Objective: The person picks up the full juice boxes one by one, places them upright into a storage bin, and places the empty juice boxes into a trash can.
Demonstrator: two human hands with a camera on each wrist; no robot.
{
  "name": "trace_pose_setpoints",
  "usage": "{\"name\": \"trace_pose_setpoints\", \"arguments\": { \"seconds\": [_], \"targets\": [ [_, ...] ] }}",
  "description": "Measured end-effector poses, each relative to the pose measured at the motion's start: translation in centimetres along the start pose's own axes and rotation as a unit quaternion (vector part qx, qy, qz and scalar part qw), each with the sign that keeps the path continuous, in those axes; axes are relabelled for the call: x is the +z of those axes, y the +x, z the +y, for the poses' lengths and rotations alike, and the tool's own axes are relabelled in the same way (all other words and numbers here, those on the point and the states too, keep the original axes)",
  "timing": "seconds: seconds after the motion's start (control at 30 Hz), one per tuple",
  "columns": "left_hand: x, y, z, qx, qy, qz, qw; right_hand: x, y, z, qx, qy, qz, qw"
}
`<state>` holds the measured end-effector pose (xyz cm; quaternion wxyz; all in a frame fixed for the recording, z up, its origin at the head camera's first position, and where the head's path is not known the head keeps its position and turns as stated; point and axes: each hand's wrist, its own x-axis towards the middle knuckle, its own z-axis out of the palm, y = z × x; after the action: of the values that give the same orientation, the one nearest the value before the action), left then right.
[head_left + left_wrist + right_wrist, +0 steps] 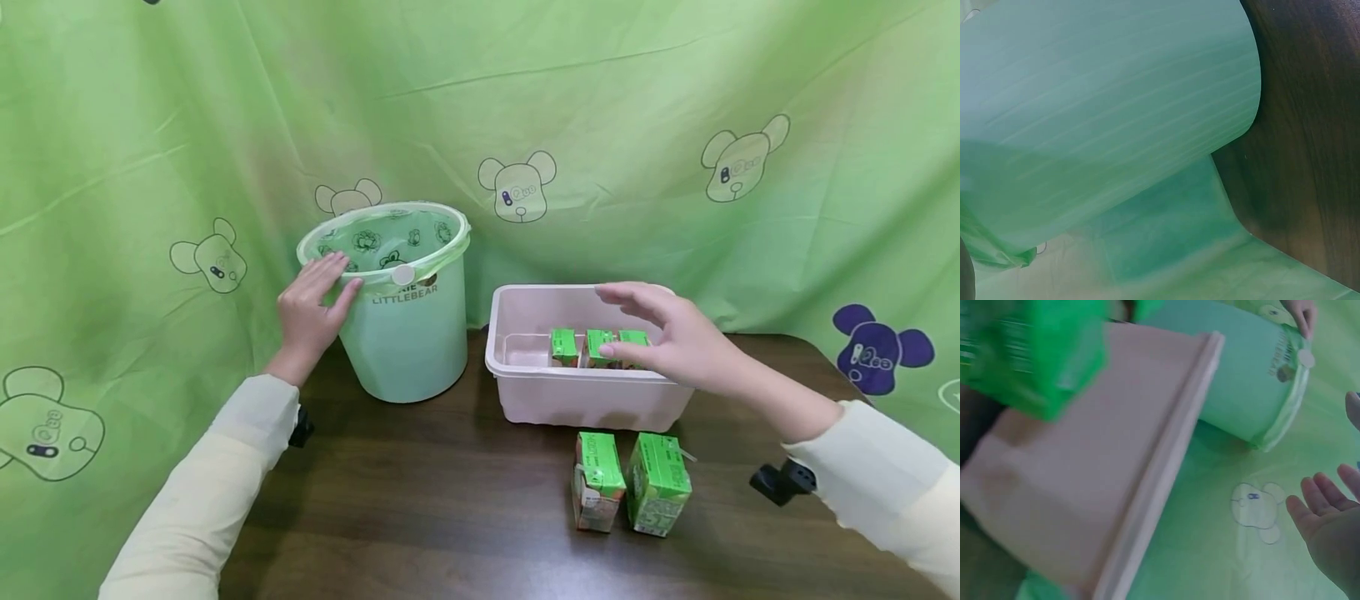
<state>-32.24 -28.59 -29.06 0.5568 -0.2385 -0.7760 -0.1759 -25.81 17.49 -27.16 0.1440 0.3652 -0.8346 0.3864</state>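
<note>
In the head view a mint-green bin (405, 350) with a patterned liner bag (401, 237) stands left of centre. My left hand (311, 304) rests on its near-left rim, fingers fairly straight over the edge and thumb on the outside. The right wrist view also shows the left hand (1300, 312) touching the rim. My right hand (671, 342) hovers over the right part of a pale pink plastic box (585, 398), fingers apart and holding nothing. Several green-topped drink cartons, one of them a carton (564, 346) at the left, stand inside the box, partly hidden by its front wall.
Two more drink cartons, a left one (598, 483) and a right one (660, 483), stand on the dark wooden table (420, 508) before the box. Straws are attached to their sides. A green curtain (600, 92) with bear-head prints hangs behind and beside the table.
</note>
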Motion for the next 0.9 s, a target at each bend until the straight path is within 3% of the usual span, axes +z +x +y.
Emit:
{"name": "trace_pose_setpoints", "arguments": {
  "seconds": [0.27,0.53,0.9],
  "targets": [
    [0.1,-0.1,-0.1,-0.003,-0.007,0.01,0.9999,0.6,-4.1,1.6,-0.057,-0.011,0.016,0.9982],
    [0.1,-0.1,-0.1,-0.004,-0.009,0.016,0.9998,1.0,-7.4,2.8,-0.084,0.001,-0.003,0.9964],
    [0.2,-0.2,-0.1,-0.006,-0.009,0.017,0.9998,2.2,-10.9,4.4,-0.048,0.015,-0.06,0.997]
  ]
}}
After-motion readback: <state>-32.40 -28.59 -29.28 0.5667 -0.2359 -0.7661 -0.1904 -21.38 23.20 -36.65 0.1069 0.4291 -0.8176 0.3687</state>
